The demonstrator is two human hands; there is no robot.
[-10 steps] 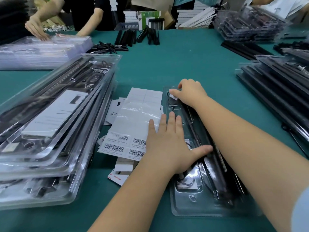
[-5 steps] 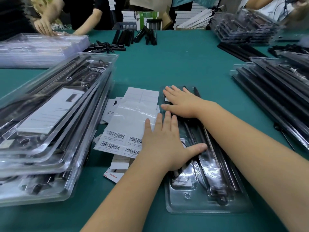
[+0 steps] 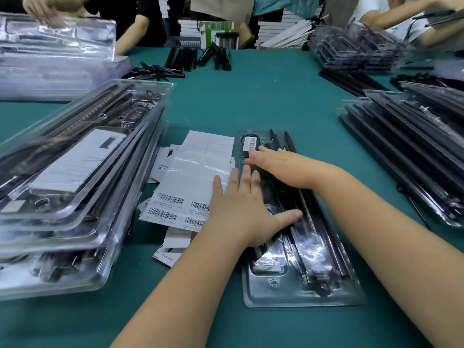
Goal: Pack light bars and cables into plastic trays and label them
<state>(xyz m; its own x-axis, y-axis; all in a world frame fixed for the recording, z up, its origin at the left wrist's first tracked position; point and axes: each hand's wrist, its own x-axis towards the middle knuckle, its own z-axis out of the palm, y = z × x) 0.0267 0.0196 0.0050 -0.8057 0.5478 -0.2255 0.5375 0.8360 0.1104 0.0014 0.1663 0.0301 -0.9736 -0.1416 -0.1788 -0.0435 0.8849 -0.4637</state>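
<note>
Left hand (image 3: 244, 209): bare, no glove, ring or watch; forearm uncovered from wrist back to frame edge. Right hand (image 3: 278, 163): bare, likewise unadorned; forearm uncovered behind wrist, no sleeve in view

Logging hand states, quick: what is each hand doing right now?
Left hand: open, flat on the tray.
Right hand: open, fingers straight beside the barcode label.

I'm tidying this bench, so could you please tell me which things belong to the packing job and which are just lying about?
In use: plastic tray under left hand and right hand; barcode label; label sheet; packed tray stack.

Lying about: loose black parts; boxes at the far edge.
</note>
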